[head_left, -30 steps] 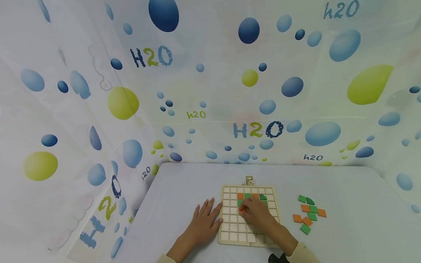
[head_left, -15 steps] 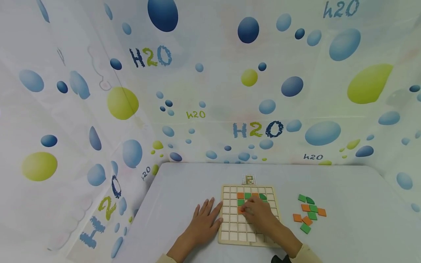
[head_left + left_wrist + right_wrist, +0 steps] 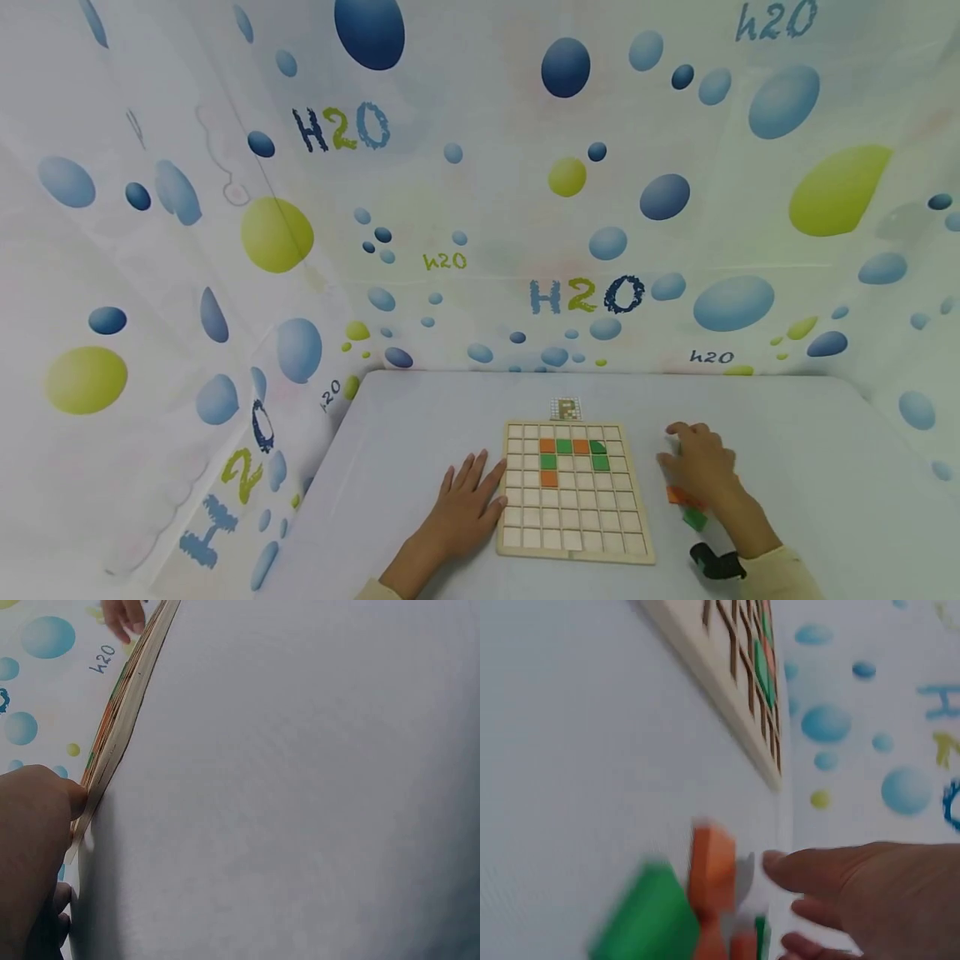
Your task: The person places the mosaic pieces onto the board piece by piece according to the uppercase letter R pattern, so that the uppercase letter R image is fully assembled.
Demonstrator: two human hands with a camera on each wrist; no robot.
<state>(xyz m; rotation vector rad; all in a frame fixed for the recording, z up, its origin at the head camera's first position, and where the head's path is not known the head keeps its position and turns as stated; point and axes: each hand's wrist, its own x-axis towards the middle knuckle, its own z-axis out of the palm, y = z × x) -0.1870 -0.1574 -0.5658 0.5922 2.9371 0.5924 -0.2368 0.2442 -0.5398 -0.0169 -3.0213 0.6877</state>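
A wooden grid board [image 3: 570, 521] lies flat on the table, with orange and green tiles, such as a green square [image 3: 564, 447] and an orange square [image 3: 549, 478], set in its upper cells. My left hand [image 3: 467, 504] rests on the table with spread fingers, its fingertips touching the board's left edge. Over the loose tiles to the right of the board is my right hand [image 3: 705, 468], fingers apart and nothing seen between them. It hides most of that pile; an orange tile [image 3: 677, 495] and a green tile [image 3: 695, 519] show below it.
Behind the board's far edge lies a small pattern card [image 3: 566, 408]. A black strap-like object [image 3: 716, 563] sits by the right wrist. The white table [image 3: 420, 417] meets a wall sheet [image 3: 480, 208] printed with bubbles.
My right hand has left the orange tile in its cell and moved right, from the board to above the loose pile. The left hand stays at the board's edge.
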